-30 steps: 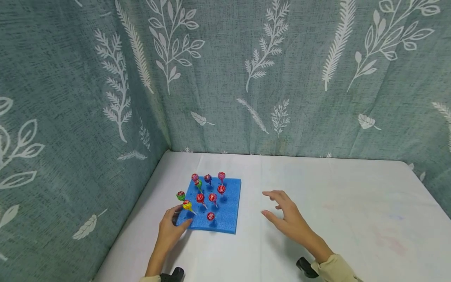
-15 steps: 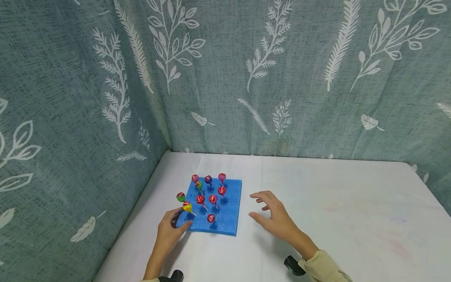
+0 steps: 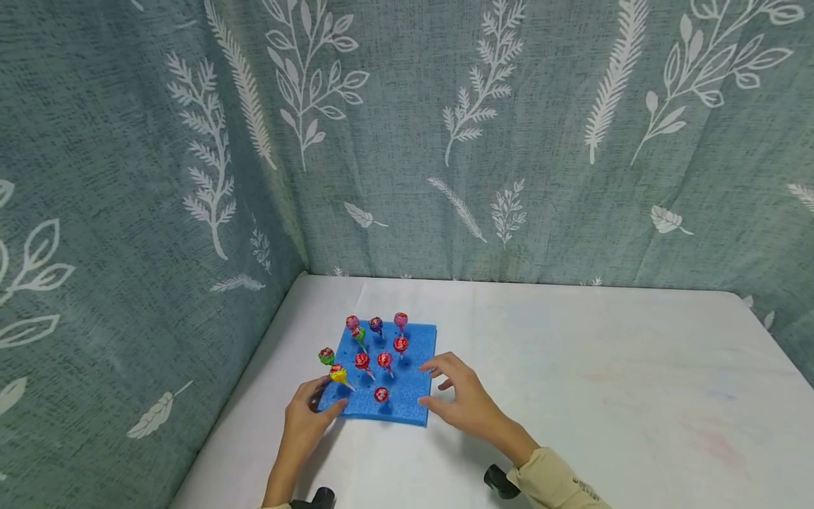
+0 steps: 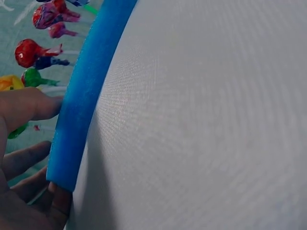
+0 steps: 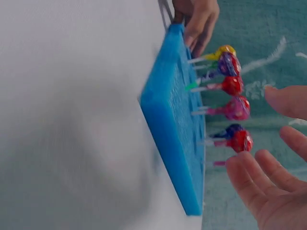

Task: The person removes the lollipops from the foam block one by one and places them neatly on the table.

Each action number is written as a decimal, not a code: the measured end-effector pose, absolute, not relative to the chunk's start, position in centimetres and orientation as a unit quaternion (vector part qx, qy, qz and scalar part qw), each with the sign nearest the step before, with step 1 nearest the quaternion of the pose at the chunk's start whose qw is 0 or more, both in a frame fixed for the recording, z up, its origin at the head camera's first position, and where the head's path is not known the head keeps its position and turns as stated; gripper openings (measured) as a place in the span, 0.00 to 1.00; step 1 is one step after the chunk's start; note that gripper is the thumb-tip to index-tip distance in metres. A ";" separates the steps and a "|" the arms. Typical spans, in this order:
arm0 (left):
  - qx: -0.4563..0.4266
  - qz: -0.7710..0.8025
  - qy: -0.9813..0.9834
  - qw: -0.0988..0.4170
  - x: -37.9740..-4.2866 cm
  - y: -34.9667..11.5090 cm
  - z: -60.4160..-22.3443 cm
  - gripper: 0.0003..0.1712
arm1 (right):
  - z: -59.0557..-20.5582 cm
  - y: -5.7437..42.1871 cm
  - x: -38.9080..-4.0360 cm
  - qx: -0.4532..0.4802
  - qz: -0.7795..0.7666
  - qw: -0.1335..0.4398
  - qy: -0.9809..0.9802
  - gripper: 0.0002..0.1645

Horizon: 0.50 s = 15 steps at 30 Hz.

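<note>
A blue foam board [image 3: 412, 389] lies on the table with several wrapped lollipops stuck in it by their sticks. My left hand [image 3: 305, 417] holds its near left corner; in the left wrist view the thumb [image 4: 38, 104] is at the board's upper edge and the fingers wrap the side. Beside that hand stand a yellow lollipop [image 3: 338, 373] and a green lollipop [image 3: 326, 355]. My right hand [image 3: 467, 404] is at the board's right edge, fingers spread and holding nothing. Nearest it are red lollipops [image 3: 384, 360] and a red lollipop [image 3: 381, 394] near the front.
A white-covered table [image 3: 604, 367] extends to the right of the board. Green curtains [image 3: 407, 141] with white leaf patterns hang behind and along the left. Purple [image 3: 376, 324] and pink lollipops [image 3: 400, 319] stand in the board's back row. Dark wrist cameras [image 3: 500, 482] sit below the hands.
My right hand has moved left, from over the bare table to the board's right edge. The left hand stays at its corner, and the lollipops keep their places.
</note>
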<state>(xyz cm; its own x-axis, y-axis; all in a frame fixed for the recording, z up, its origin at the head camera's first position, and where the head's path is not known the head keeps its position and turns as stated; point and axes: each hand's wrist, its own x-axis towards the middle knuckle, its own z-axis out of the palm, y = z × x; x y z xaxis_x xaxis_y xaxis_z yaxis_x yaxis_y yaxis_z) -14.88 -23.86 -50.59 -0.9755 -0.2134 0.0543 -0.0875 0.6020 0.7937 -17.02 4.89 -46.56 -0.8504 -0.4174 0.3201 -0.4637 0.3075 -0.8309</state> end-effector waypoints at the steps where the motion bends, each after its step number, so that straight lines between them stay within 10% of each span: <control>1: 0.086 -0.439 -0.891 0.073 -14.9 -23.9 -50.6 0.33 | -46.7 4.6 -17.0 0.279 0.523 0.023 -0.805 0.25; 15: 0.104 -0.448 -0.883 0.088 -14.8 -23.6 -50.8 0.31 | -47.5 1.8 -17.0 0.310 0.550 0.005 -0.776 0.23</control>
